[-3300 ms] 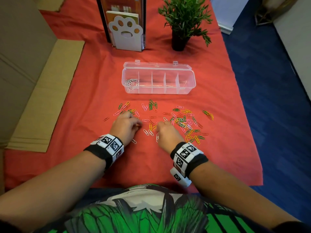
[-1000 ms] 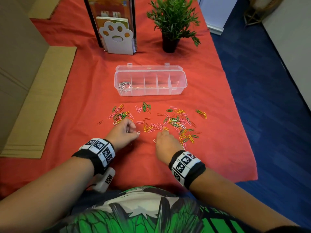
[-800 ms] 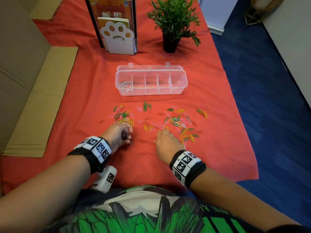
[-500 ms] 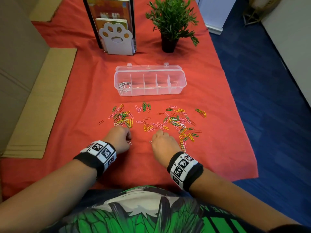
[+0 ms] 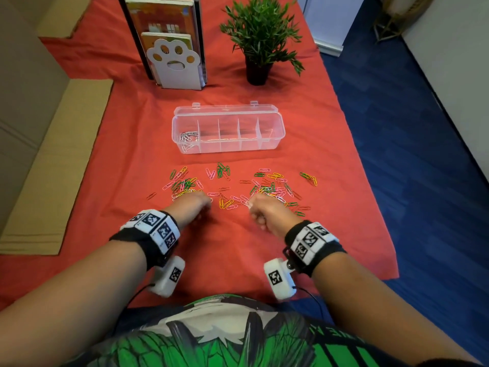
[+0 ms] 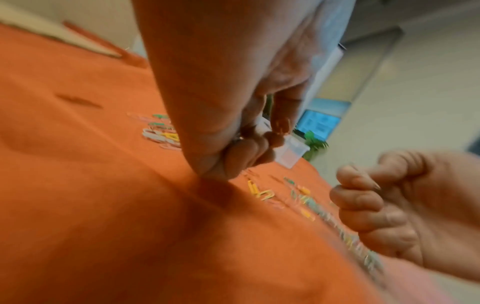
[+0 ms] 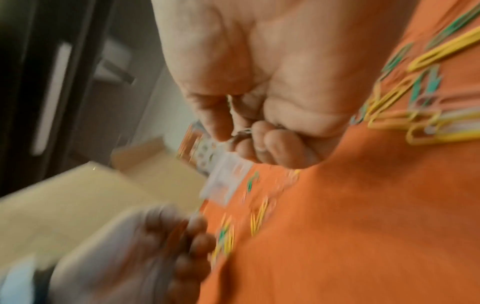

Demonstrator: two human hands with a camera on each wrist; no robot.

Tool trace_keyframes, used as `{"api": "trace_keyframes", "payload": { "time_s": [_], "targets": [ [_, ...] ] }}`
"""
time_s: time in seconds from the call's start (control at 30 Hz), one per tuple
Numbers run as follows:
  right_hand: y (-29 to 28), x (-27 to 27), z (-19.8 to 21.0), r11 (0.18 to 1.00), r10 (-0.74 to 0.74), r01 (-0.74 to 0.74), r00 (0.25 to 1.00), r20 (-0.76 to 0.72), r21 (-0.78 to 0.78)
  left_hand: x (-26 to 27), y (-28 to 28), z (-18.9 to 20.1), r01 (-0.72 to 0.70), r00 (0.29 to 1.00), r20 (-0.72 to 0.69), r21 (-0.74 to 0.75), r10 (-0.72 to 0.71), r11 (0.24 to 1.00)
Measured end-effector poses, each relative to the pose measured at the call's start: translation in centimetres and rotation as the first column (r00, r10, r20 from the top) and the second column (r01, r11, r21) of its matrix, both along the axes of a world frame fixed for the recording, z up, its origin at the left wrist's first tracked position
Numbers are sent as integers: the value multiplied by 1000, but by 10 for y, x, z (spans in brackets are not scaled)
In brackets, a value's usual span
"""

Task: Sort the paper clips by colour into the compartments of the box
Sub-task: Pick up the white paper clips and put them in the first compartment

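Coloured paper clips (image 5: 270,186) in pink, green, yellow and red lie scattered on the red cloth in front of the clear compartment box (image 5: 275,120). White paper clips (image 5: 188,137) fill its leftmost compartment. My left hand (image 5: 205,205) hovers at the near edge of the scatter, curled into a fist, with a silvery clip (image 6: 239,139) showing between its fingers. My right hand (image 5: 251,207) is curled too and pinches whitish clips (image 7: 244,131). In the left wrist view the right hand (image 6: 363,205) shows as a closed fist.
A paw-shaped bookend with books (image 5: 174,64) and a potted plant (image 5: 260,35) stand behind the box. Flat cardboard (image 5: 55,165) lies along the left. The cloth's right edge (image 5: 370,181) drops to blue floor.
Both hands have lifted off the cloth and moved slightly forward toward the clips. The loose white clips that lay beside them are no longer on the cloth.
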State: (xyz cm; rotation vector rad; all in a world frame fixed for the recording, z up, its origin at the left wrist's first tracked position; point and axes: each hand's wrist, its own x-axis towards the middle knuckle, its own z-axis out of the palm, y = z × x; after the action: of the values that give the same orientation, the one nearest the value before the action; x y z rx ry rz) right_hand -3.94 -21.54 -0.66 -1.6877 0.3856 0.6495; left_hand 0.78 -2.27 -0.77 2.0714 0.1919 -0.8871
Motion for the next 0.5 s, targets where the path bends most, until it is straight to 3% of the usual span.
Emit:
{"api": "trace_keyframes", "payload": {
  "time_s": [0.07,0.17,0.3,0.5],
  "targets": [
    [-17,-1,4,930,-231,246,969,-88,272,0,-7,8,-259,954,-207,-202,218,944],
    [-41,0,5,815,-385,420,907,-169,399,4,-13,16,-433,862,-427,-337,275,836],
    [-56,2,7,722,-479,525,849,-222,450,11,-26,21,-477,813,-542,-413,212,775],
    [-76,4,9,742,-511,552,833,-212,381,13,-48,24,-439,835,-529,-479,148,760]
  ]
}}
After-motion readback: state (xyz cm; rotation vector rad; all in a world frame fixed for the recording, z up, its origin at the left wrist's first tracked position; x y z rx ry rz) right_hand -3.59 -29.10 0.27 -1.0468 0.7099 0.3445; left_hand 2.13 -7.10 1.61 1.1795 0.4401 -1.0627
